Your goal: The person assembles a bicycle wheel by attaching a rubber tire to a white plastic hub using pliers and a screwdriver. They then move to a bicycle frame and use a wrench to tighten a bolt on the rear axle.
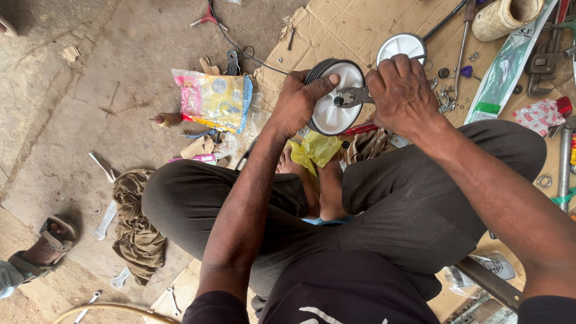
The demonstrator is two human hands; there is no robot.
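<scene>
Clamped in the left hand [298, 99], thumb across its face, a small white wheel [333, 96] is held upper centre of the frame, while pliers [354, 96] are squeezed at its hub by the right hand [401, 93].

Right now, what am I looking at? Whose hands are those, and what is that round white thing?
The camera sits on a person's head and looks down, so you see their own arms and folded legs. The left hand grips a small white wheel with a black tyre. The right hand holds pliers at the wheel's middle. On the cardboard lie a second white wheel, small metal bits and tools. On the ground are a colourful plastic packet, a brown rag and spanners. Another person's sandalled foot shows at the left edge.
</scene>
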